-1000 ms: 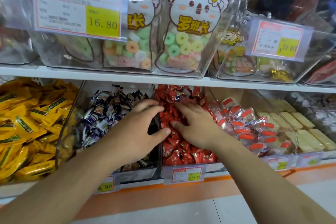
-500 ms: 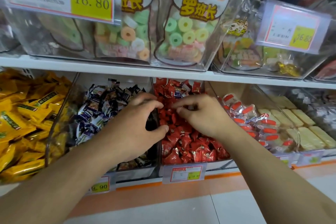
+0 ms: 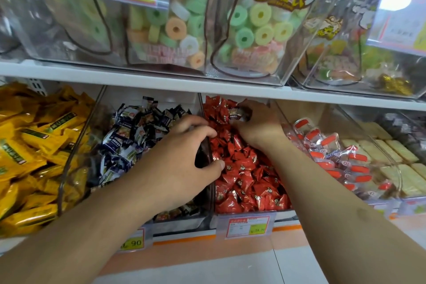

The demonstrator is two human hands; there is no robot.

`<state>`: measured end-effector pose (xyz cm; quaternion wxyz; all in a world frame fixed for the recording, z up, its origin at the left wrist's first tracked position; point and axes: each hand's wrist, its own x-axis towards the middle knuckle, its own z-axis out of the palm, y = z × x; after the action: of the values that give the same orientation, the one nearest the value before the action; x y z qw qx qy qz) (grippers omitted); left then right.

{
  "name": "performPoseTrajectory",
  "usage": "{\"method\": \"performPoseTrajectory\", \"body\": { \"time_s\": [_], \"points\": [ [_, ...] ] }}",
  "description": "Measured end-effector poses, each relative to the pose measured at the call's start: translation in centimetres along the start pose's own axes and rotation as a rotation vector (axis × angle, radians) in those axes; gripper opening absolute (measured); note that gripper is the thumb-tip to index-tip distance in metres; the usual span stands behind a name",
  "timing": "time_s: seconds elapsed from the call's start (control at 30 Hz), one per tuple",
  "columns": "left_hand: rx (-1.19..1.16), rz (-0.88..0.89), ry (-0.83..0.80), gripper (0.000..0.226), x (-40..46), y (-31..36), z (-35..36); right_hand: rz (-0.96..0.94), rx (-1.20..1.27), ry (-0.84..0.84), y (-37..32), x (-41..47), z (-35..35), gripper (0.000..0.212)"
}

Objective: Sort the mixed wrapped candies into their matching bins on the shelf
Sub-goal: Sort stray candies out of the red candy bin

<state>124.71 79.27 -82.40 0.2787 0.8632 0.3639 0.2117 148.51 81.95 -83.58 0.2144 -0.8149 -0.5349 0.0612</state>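
On the lower shelf a clear bin of red wrapped candies (image 3: pixel 246 168) stands beside a clear bin of dark blue-and-white wrapped candies (image 3: pixel 133 136). My right hand (image 3: pixel 258 124) reaches deep into the red bin and pinches a dark wrapped candy (image 3: pixel 238 113) that lies among the red ones. My left hand (image 3: pixel 184 157) curls over the clear divider (image 3: pixel 207 152) between the two bins, thumb on the red side, fingers bent over the wall's top. Whether it holds a candy is hidden.
A bin of yellow packets (image 3: pixel 34 145) stands at the left. To the right are red-capped jelly packs (image 3: pixel 334 152) and pale bars (image 3: pixel 396 163). The white upper shelf (image 3: pixel 161 80) with bags of ring candies (image 3: pixel 258 37) overhangs close above my hands. Price tags (image 3: pixel 247 226) line the front edge.
My right hand moved from the middle of the red bin toward its back and took hold of a dark candy. My left hand stayed on the divider. The camera came closer.
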Motion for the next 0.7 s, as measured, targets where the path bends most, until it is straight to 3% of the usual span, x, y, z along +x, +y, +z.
{"method": "performPoseTrajectory", "body": {
  "time_s": [0.13, 0.27, 0.43, 0.7],
  "points": [
    [-0.003, -0.013, -0.014, 0.054, 0.0, 0.2, -0.1, -0.002, 0.069, 0.018, 0.3, 0.0, 0.0, 0.051],
    [-0.005, -0.020, -0.019, 0.053, 0.0, 0.3, -0.2, -0.050, 0.032, 0.047, 0.4, -0.2, -0.5, 0.025],
    [-0.009, -0.037, -0.032, 0.053, 0.0, 0.5, -0.5, -0.100, 0.086, 0.118, 0.7, -1.2, -1.2, 0.015],
    [-0.003, -0.056, -0.032, 0.056, -0.5, 0.8, -1.1, -0.144, 0.330, 0.154, 1.0, -4.3, -2.9, 0.021]
  ]
}}
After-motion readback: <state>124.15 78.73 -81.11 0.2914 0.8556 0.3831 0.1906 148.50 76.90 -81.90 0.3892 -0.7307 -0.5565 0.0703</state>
